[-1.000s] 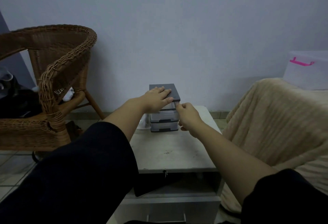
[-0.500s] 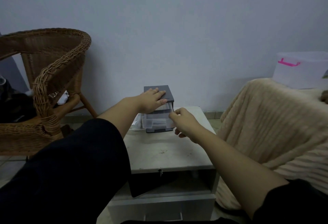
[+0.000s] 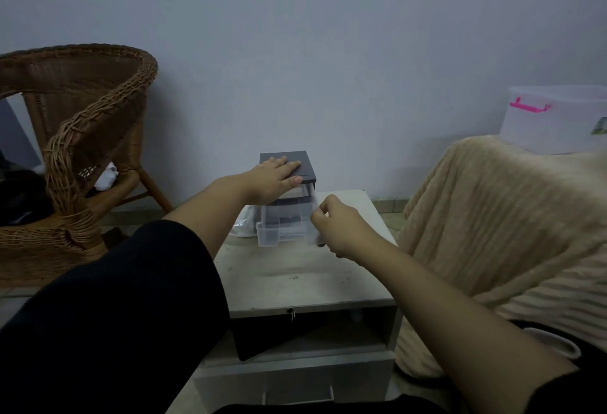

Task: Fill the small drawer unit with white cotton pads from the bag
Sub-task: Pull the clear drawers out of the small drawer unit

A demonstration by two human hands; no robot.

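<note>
A small drawer unit [image 3: 307, 167] with a dark grey top stands at the back of a low white bedside table [image 3: 305, 279]. My left hand [image 3: 274, 177] lies flat on the unit's top, fingers spread. Its clear plastic top drawer [image 3: 279, 229] is pulled far out toward me and looks empty. My right hand [image 3: 338, 226] pinches the drawer's right front corner. A clear plastic bag [image 3: 243, 224] lies on the table just left of the unit, mostly hidden by my left forearm; I cannot make out the cotton pads.
A brown wicker chair [image 3: 82, 157] stands to the left. A beige ribbed blanket [image 3: 499, 223] covers furniture on the right, with a clear box [image 3: 555, 121] with a pink handle on it. The table has an open shelf and a lower drawer [image 3: 295, 380].
My right hand has drawn the top drawer out of the unit toward me. My left hand stayed pressed on the unit's top. The view shifted a little to the right.
</note>
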